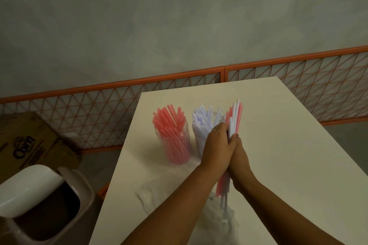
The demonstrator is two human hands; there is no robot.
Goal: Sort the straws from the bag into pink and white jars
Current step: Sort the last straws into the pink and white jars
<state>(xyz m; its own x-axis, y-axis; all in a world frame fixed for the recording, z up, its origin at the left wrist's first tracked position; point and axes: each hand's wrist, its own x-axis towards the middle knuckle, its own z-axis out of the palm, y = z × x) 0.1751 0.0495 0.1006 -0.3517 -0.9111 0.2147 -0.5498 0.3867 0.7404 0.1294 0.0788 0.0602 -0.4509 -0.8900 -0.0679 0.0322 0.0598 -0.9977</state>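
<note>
A: What do the hands hold?
B: The left hand [216, 145] and right hand [240, 160] squeeze a mixed bunch of straws [235, 119] above the bench [288, 155].
A: And the jars?
B: The pink jar [174, 145] and white jar [200, 141] stand near the far edge.

"Corn" on the cardboard box [29, 141]

White table [288, 145], grey wall [159, 26] behind, orange lattice fence [99, 105] along it. Floor left: cardboard box [29, 139], beige bin [79, 201] with white swing lid [29, 187].
</note>
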